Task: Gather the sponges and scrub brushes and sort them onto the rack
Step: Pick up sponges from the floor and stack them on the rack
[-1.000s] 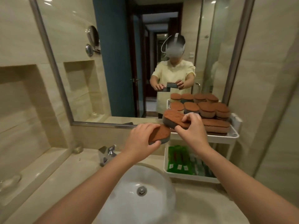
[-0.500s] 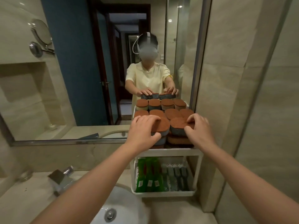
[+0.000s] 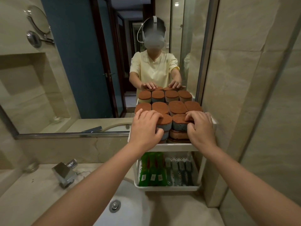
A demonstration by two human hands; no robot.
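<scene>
A white two-tier rack [image 3: 175,145] stands on the counter against the mirror. Its top shelf is packed with stacked sponges that have brown scouring tops [image 3: 160,107]. My left hand [image 3: 145,126] grips a grey sponge with a brown top [image 3: 165,123] on the front left stack, fingers over the top and thumb at its side. My right hand [image 3: 201,128] grips the neighbouring grey sponge [image 3: 179,123] on the front right stack the same way. The lower shelf holds green packaged sponges [image 3: 152,168] on the left and grey scrub brushes [image 3: 180,171] on the right.
A white basin [image 3: 128,207] with a metal drain lies below my arms. A chrome tap [image 3: 65,173] stands to the left on the marble counter [image 3: 182,209]. The tiled wall is close on the right. The mirror [image 3: 81,62] shows a person's reflection.
Both hands carried a sponge each to the right and set them onto the front stacks of the top shelf. The view turned right and closer to the rack.
</scene>
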